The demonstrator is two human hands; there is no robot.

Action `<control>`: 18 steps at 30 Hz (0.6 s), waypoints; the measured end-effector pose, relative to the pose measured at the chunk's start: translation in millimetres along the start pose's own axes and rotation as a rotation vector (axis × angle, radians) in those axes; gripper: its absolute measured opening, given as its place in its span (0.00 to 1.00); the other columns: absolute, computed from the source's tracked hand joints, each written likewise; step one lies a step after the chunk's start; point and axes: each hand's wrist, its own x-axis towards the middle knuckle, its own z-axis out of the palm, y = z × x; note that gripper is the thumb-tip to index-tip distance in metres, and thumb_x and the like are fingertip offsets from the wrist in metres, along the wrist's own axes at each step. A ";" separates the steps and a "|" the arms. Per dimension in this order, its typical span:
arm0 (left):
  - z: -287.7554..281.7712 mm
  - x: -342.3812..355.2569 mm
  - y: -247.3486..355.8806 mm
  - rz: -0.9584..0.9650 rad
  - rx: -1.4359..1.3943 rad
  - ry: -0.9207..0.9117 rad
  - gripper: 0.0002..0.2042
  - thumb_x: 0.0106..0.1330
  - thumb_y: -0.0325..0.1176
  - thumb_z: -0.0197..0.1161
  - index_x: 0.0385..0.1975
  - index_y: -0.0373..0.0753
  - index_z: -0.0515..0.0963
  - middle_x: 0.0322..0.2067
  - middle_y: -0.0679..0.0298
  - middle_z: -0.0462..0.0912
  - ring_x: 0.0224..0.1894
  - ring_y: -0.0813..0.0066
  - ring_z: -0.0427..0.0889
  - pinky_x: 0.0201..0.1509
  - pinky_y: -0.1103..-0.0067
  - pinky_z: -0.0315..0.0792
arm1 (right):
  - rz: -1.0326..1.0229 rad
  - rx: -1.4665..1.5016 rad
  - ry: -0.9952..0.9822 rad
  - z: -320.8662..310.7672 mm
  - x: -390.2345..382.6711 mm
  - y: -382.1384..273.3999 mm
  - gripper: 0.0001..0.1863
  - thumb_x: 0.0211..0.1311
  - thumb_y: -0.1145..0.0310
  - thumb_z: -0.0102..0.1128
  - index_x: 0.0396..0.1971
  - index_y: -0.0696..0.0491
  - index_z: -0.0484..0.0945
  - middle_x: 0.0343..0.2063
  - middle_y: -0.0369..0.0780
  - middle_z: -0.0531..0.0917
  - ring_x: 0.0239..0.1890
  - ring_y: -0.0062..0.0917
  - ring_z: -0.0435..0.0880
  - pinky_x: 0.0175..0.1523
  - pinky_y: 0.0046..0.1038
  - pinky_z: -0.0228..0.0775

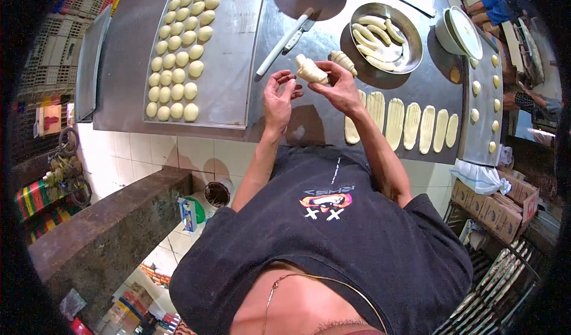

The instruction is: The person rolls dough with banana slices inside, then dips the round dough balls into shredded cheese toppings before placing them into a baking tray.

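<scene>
My right hand (338,92) grips a rolled, wrapped piece of pale dough (310,68) in the air over the steel table (306,130). Just left of it, my left hand (278,103) is raised with curled fingers apart and nothing visible in them. A second wrapped roll (345,62) lies behind my right hand. A row of flattened dough strips (410,127) runs along the near right part of the table. Above them sits a round metal pan (414,49) of peeled bananas (377,28). A light rolling pin (275,52) and a knife (292,40) lie left of the pan.
A tray (232,85) of dough balls (177,93) fills the left. At right are white buckets (464,34) and more dough pieces (496,106) on a sheet. Cardboard boxes (482,204) sit below right, a concrete beam (101,228) lower left. Other people (493,8) are at far right.
</scene>
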 end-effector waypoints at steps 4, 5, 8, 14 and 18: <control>-14.8 6.8 -19.9 0.239 0.398 0.089 0.15 0.67 0.26 0.61 0.52 0.34 0.73 0.48 0.58 0.78 0.44 0.68 0.82 0.44 0.73 0.80 | -0.664 -0.663 0.186 -2.6 -10.7 27.7 0.24 0.45 0.81 0.66 0.47 0.55 0.77 0.46 0.42 0.80 0.51 0.39 0.78 0.54 0.35 0.74; -14.0 4.7 -17.4 0.238 0.403 0.080 0.15 0.67 0.26 0.61 0.52 0.34 0.73 0.48 0.58 0.78 0.44 0.68 0.82 0.44 0.73 0.80 | -0.759 -0.814 0.127 -6.5 -13.3 49.9 0.24 0.46 0.81 0.64 0.49 0.55 0.77 0.50 0.43 0.79 0.55 0.40 0.76 0.57 0.36 0.73; -14.8 -2.5 -11.0 0.207 0.601 0.072 0.16 0.63 0.25 0.62 0.51 0.34 0.74 0.49 0.57 0.79 0.48 0.66 0.81 0.49 0.71 0.77 | -0.585 -0.774 -0.132 -5.3 -33.3 74.6 0.29 0.50 0.79 0.61 0.57 0.54 0.74 0.57 0.44 0.77 0.61 0.40 0.74 0.64 0.37 0.70; -23.1 6.8 -31.8 0.529 0.943 -0.316 0.22 0.60 0.23 0.63 0.56 0.38 0.75 0.53 0.53 0.79 0.53 0.54 0.79 0.55 0.69 0.76 | -0.359 -0.455 -0.009 -8.0 -36.8 67.0 0.31 0.47 0.77 0.67 0.56 0.54 0.76 0.53 0.47 0.80 0.54 0.43 0.81 0.58 0.36 0.75; -33.7 14.1 -49.4 0.605 1.054 -0.460 0.17 0.61 0.23 0.61 0.51 0.34 0.79 0.51 0.49 0.81 0.51 0.50 0.80 0.58 0.67 0.74 | -0.295 -0.456 0.059 -2.6 -31.7 84.6 0.23 0.49 0.76 0.67 0.50 0.55 0.81 0.50 0.48 0.83 0.50 0.41 0.84 0.54 0.33 0.78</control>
